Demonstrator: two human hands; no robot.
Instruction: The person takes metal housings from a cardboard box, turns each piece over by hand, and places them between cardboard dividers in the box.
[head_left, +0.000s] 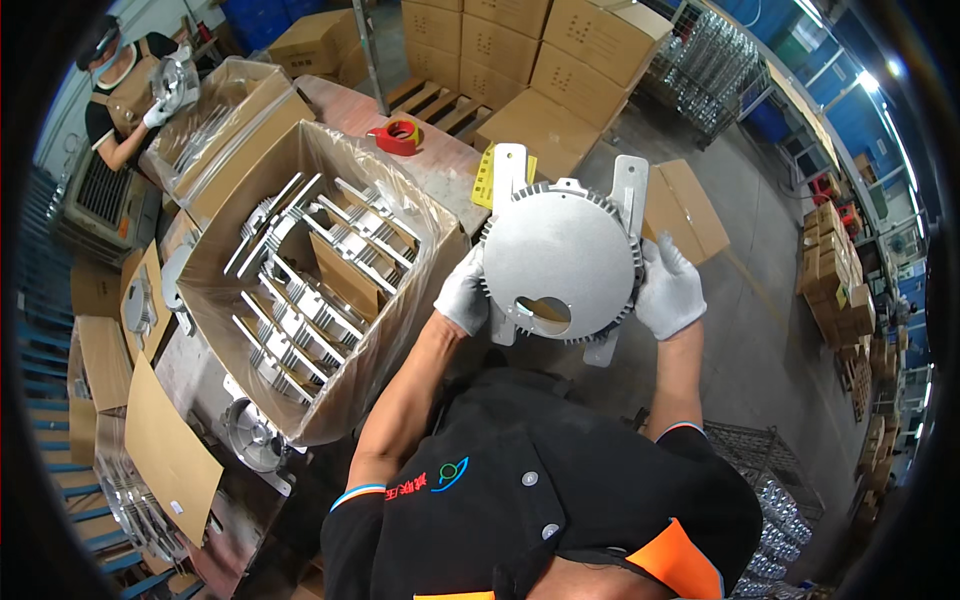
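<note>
A round grey cast-metal housing (560,255) with a finned rim, flat mounting arms and an oval hole near its lower edge is held up in front of my chest. My left hand (464,292), in a white glove, is closed on its left rim. On the opposite rim my right hand (670,288), also gloved, grips it; some fingertips are hidden behind the part. To the left stands an open cardboard box (395,375) lined with clear plastic. Several similar finned castings (300,325) stand on edge inside it, with cardboard dividers (343,278) between them.
Red and yellow tape rolls (397,138) lie on the worktable (440,165) behind the box. A loose cardboard sheet (170,455) and another casting (255,435) are at lower left. Stacked cartons (500,50) rise at the back. A co-worker (125,85) handles a metal part at far left.
</note>
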